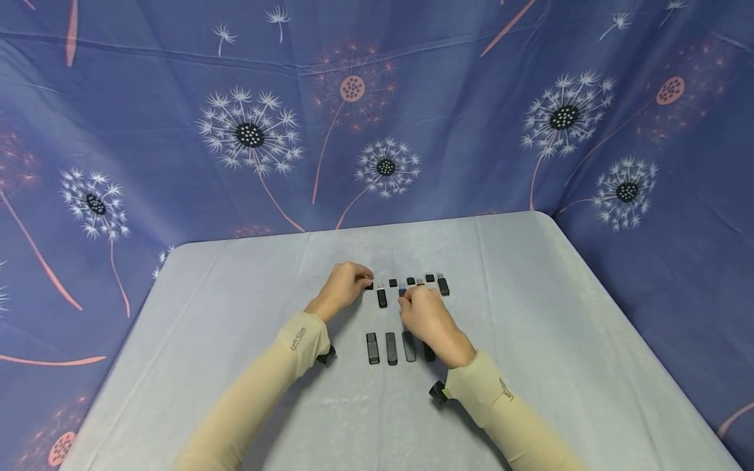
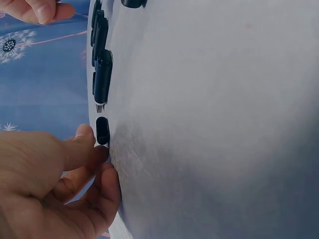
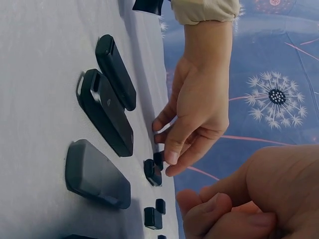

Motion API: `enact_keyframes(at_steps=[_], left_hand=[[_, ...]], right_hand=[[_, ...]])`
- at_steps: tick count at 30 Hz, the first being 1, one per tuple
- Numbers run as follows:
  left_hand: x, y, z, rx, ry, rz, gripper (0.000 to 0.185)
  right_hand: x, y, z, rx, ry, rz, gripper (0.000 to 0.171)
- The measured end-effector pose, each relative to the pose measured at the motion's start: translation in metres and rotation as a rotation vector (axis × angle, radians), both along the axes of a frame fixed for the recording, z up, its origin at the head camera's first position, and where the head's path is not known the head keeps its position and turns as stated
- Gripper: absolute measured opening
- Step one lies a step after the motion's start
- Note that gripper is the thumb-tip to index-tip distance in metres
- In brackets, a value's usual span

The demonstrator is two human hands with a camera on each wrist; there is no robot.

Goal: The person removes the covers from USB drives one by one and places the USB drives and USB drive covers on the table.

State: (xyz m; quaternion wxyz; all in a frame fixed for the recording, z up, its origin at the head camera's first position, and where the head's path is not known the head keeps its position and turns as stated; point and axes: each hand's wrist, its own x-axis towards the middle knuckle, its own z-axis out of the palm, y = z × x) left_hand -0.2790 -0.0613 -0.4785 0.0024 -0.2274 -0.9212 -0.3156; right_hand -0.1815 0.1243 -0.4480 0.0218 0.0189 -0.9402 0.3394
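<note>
My left hand (image 1: pixel 347 286) reaches to the left end of the back row, its fingertips right at a small black cap (image 2: pixel 102 130) that lies on the cloth. In the left wrist view that cap shows almost whole beside the fingertips. Next to it rests an uncapped black USB flash drive (image 1: pixel 382 297), its metal plug pointing away from me. My right hand (image 1: pixel 429 315) hovers over the row with its fingers loosely bent and nothing visible in them. Below it shows a drive with a blue plug (image 1: pixel 402 291), partly covered by the hand.
More small caps (image 1: pixel 410 280) and another uncapped drive (image 1: pixel 444 285) stand along the back row. Nearer me lies a row of capped flash drives (image 1: pixel 373 348), one partly under my right wrist. A pale cloth covers the table (image 1: pixel 235 405); a blue dandelion-print curtain (image 1: pixel 448 118) hangs behind.
</note>
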Motion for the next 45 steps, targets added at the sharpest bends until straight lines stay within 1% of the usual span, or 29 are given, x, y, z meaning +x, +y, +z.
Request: enact_keyframes(at_steps=[4, 7, 9, 17, 23, 31, 36, 42, 45], left_hand=[[0.002, -0.001, 0.0, 0.012, -0.031, 0.011, 0.015], [0.004, -0.002, 0.0, 0.01, -0.059, 0.019, 0.014], [0.004, -0.003, 0.001, 0.01, -0.065, 0.025, 0.012], [0.005, -0.004, -0.001, 0.0, -0.043, 0.037, 0.009], [0.004, -0.004, -0.003, -0.002, -0.026, 0.036, 0.009], [0.002, -0.002, -0.004, -0.036, -0.009, 0.029, 0.011], [0.003, -0.003, -0.003, -0.036, -0.01, 0.028, 0.013], [0.008, -0.006, -0.002, -0.028, -0.019, 0.024, 0.015], [0.012, -0.008, -0.003, -0.019, -0.021, 0.015, 0.015]], right_hand=[[0.001, 0.002, 0.0, 0.002, 0.005, 0.002, 0.049], [0.002, 0.003, 0.0, 0.004, 0.014, 0.003, 0.051], [0.002, 0.003, 0.0, 0.007, 0.023, 0.002, 0.052], [0.004, 0.003, 0.0, 0.015, 0.041, 0.009, 0.051], [0.004, 0.002, -0.001, 0.011, 0.055, 0.02, 0.047], [0.005, 0.002, -0.001, 0.004, 0.036, 0.018, 0.047], [0.005, 0.002, -0.001, 0.015, 0.035, 0.024, 0.047], [0.007, 0.005, 0.0, 0.015, 0.03, 0.066, 0.044], [0.011, 0.009, -0.001, 0.041, 0.042, 0.115, 0.036]])
